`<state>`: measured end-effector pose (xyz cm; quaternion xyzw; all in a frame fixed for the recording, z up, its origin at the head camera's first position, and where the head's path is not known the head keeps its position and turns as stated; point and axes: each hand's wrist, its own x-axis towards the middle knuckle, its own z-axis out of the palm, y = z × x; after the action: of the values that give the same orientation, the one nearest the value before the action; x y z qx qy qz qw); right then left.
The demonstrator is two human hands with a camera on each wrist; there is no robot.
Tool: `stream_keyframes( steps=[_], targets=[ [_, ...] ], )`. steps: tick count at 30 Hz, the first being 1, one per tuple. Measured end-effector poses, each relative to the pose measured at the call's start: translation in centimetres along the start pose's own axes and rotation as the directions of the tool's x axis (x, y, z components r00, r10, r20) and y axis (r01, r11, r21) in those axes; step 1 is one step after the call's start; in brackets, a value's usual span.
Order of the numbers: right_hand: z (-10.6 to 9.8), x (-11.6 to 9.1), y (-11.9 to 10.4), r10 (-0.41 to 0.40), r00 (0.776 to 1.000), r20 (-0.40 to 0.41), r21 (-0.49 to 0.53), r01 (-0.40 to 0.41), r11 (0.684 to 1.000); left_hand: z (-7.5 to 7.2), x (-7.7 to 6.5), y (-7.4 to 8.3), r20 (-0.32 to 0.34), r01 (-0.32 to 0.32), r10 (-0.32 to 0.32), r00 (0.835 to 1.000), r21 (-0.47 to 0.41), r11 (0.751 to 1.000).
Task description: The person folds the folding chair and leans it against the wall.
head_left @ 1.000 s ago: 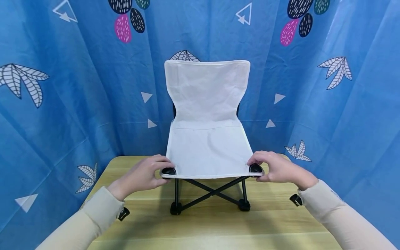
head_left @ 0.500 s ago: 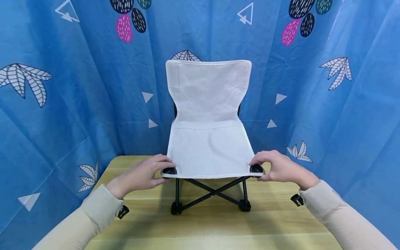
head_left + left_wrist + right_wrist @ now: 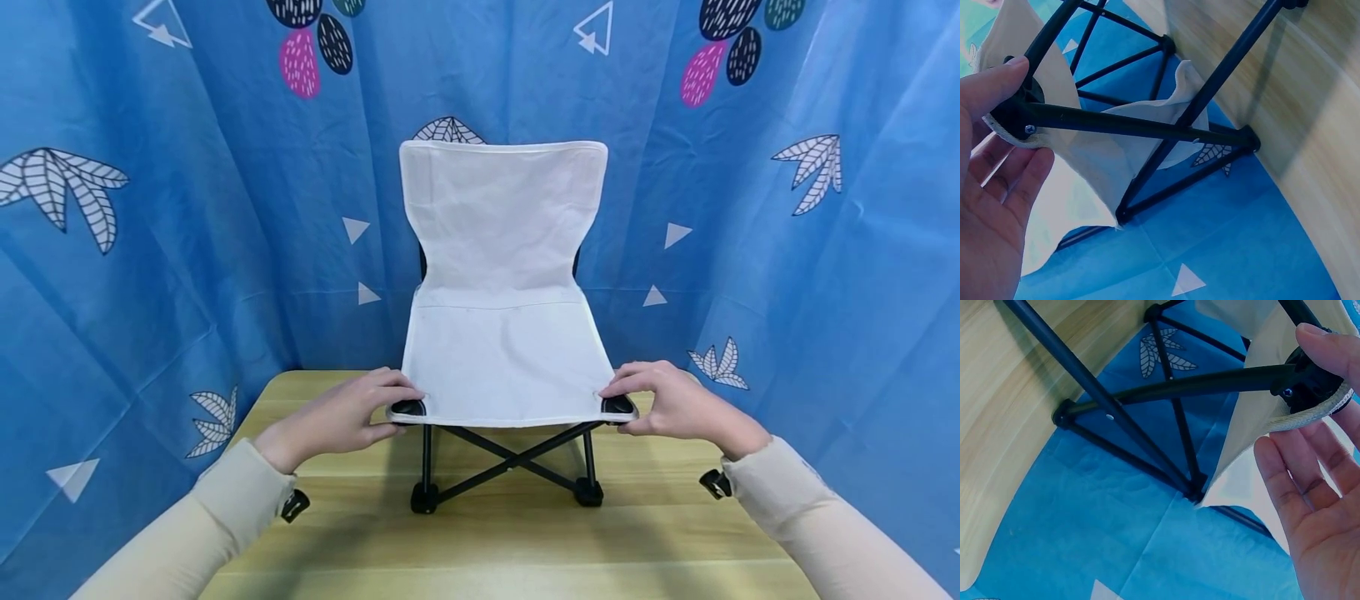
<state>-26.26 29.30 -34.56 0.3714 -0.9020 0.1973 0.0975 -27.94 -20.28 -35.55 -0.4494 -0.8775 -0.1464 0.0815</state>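
Note:
A folding chair with a white fabric seat and back stands unfolded and upright on the wooden table. Its black tube legs cross in an X at the front. My left hand grips the seat's front left corner, thumb below and fingers over the top. At the front right corner, my right hand holds on the same way. In the left wrist view, the left thumb lies against the black corner joint. The right wrist view has the right thumb on the matching corner joint.
The wooden table reaches under the chair and toward me. A blue patterned curtain hangs close behind and along both sides. Each sleeve cuff carries a small black clip.
The view has shifted slightly, so chair and curtain sit a little higher and further right. Both hands keep their hold on the front corners, and the chair stands as before.

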Motion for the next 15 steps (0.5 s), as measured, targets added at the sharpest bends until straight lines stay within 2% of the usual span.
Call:
stream_keyframes(
  steps=[10, 15],
  targets=[
    [0.44, 0.0, 0.53, -0.01, 1.0, -0.023, 0.02, 0.011, 1.0, 0.5, -0.2, -0.63, -0.015, 0.014, -0.015, 1.0, -0.069, 0.998],
    [0.54, 0.19, 0.7, -0.014, 0.999, -0.032, 0.047, 0.016, 0.999, 0.77, -0.16, -0.77, -0.027, 0.041, -0.046, 0.999, -0.149, 0.988]
  ],
)
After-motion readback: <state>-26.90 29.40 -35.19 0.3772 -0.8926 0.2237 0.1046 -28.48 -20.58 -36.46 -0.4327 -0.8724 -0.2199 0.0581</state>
